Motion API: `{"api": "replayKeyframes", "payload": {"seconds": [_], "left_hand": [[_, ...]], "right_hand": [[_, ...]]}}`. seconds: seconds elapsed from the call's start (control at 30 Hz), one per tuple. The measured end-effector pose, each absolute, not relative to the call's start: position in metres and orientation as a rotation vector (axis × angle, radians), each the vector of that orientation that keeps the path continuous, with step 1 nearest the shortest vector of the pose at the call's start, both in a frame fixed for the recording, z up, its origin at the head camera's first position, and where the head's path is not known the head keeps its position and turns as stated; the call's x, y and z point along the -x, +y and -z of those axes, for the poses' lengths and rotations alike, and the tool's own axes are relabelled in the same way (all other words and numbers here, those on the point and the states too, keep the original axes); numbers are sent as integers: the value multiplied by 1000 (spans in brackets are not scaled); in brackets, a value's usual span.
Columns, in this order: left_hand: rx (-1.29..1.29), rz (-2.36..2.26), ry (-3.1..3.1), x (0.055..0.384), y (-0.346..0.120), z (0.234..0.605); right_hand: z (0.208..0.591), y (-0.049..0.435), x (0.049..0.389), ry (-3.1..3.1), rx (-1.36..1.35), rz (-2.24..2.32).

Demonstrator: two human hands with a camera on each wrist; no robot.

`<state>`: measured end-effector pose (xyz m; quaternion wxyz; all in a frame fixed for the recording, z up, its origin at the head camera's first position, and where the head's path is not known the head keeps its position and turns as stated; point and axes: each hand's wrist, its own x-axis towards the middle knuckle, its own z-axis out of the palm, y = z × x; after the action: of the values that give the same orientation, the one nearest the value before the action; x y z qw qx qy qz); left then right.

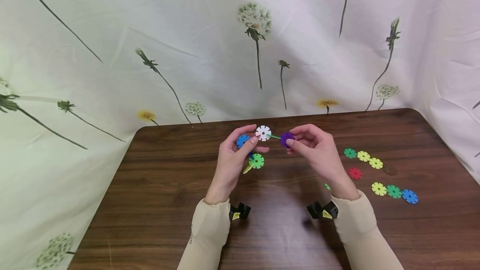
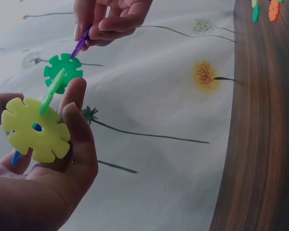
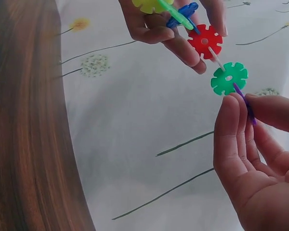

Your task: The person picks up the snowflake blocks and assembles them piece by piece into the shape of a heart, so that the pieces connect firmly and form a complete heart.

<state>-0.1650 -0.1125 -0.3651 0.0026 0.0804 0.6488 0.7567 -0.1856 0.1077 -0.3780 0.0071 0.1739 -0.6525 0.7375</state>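
Held up over the table's far part is a chain of notched plastic discs set crosswise into one another. My left hand (image 1: 228, 159) grips the chain near a white disc (image 1: 263, 133) and a blue disc (image 1: 242, 141). From that hand hang a light green disc (image 1: 256, 161) and a yellow disc (image 2: 36, 130). A red disc (image 3: 205, 42) shows between the blue and white ones in the right wrist view. Between thumb and fingers, my right hand (image 1: 323, 153) pinches a purple disc (image 1: 286, 139). The purple edge meets the rim of a green disc (image 3: 229, 78) at the chain's end.
On the right of the brown wooden table (image 1: 161, 203) lie several loose discs, among them a red disc (image 1: 355, 173), a blue disc (image 1: 410, 196) and a brown disc (image 1: 390, 170). A flower-printed cloth (image 1: 210, 53) hangs behind the far edge.
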Motion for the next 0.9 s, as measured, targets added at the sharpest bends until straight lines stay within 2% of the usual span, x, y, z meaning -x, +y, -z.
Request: {"api": "replayKeyframes", "payload": {"seconds": [0.13, 0.23, 0.27, 0.33, 0.37, 0.9], "left_hand": [[-256, -2359, 2055, 165, -112, 365], [-271, -2357, 2065, 164, -112, 365], [-282, -2358, 2068, 164, -112, 365], [-303, -2362, 2071, 164, -113, 365], [-317, -2363, 2069, 164, -113, 365], [-408, -2319, 1988, 163, -118, 364]], "right_hand": [[403, 109, 200, -2002, -601, -2328], [407, 110, 201, -1972, -628, -2334], [396, 108, 195, -1964, -617, -2345], [403, 109, 198, -1916, -659, -2362], [391, 107, 191, -1955, -624, -2330], [366, 110, 178, -2125, -407, -2316]]}}
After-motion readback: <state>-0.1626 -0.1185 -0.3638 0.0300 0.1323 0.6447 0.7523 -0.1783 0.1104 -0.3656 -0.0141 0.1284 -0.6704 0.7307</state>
